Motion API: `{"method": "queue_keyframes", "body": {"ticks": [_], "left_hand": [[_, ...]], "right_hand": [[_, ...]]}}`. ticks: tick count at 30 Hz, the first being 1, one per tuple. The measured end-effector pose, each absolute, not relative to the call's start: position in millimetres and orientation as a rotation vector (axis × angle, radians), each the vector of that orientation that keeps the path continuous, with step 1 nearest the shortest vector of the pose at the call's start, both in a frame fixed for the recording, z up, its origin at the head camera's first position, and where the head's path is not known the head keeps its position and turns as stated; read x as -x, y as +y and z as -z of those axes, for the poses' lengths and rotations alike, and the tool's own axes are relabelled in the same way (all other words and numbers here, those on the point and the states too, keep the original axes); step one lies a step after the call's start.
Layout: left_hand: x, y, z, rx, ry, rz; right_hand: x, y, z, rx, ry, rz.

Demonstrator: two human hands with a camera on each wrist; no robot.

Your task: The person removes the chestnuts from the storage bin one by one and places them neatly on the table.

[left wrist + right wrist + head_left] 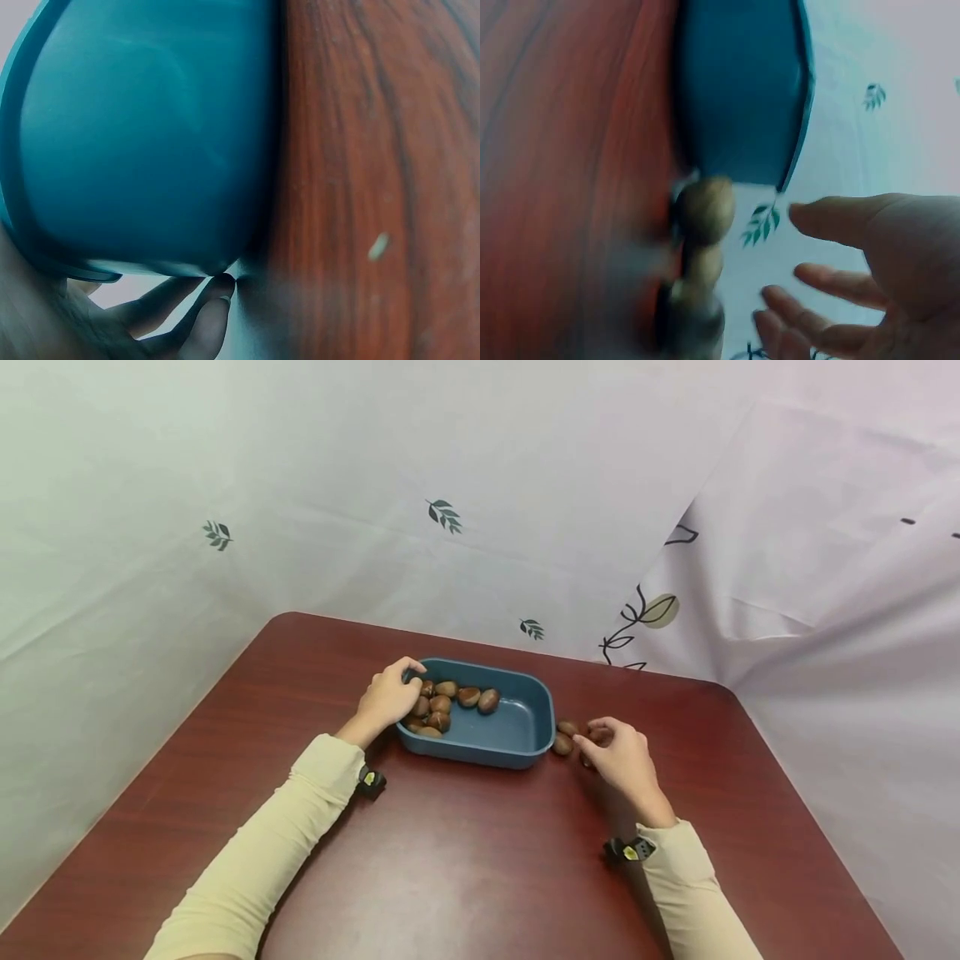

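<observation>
A blue rectangular tub (480, 752) stands on the table with several brown chestnuts (440, 704) gathered mostly toward its left end. My left hand (388, 696) grips the tub's left end, its thumb at the rim. In the left wrist view, fingers (206, 330) of that hand show past the tub's wall (150, 142). Just right of the tub, my right hand (618, 756) hovers over several loose chestnuts (562, 744) and partly hides some. Its thumb and fingers are spread, with nothing between them in the right wrist view, beside blurred chestnuts (707, 210).
The reddish-brown wooden table (465, 860) has rounded far corners. Behind it and at both sides hangs a pale cloth (337, 460) printed with leaves. Each wrist wears a dark strap, the left strap (371, 781) lying close to the tabletop.
</observation>
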State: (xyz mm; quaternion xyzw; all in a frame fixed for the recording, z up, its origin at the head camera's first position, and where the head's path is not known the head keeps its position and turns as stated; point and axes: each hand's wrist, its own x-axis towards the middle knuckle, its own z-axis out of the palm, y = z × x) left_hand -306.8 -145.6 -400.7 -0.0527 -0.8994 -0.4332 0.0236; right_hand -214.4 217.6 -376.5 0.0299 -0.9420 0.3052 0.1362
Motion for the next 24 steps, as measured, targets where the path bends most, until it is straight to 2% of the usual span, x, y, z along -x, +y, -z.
{"method": "queue_keyframes", "body": {"ticks": [8,17,24], "left_hand": [[306.8,-145.7,399.1,0.151,-2.791,1.322],[306.6,-143.2,398.1,0.141,-2.788,1.336],[306.7,-144.8,397.7,0.145,-2.793,1.337]], "right_hand": [[232.7,172.6,387.3,-0.228,-2.4,-1.239],[235.9,152.0,392.1,-0.342,-2.214,-1.271],[241.2,140.9,390.1,-0.43,-2.365,-1.255]]}}
